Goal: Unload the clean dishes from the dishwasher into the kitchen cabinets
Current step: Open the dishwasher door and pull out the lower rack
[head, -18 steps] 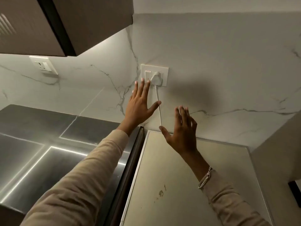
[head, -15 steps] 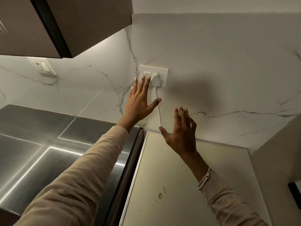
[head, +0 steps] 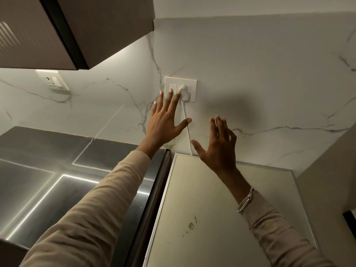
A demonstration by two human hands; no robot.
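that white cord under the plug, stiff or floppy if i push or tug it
Probably floppy: the white cord is thin and hangs in a slight curve down the wall. Likely light, so a push would swing it aside. Its plug looks seated in the socket plate, so a tug may meet resistance.

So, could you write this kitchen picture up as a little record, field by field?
left hand: open, fingers spread, fingertips over the switch plate; touch unclear
right hand: open, raised near the marble wall, holding nothing
plug: white, sits in the switch plate
cord: white, runs down to the back edge of the cream top
steel counter: lower left, reflecting light strips
cabinet: brown, upper left
bracelet: silver chain on the right wrist
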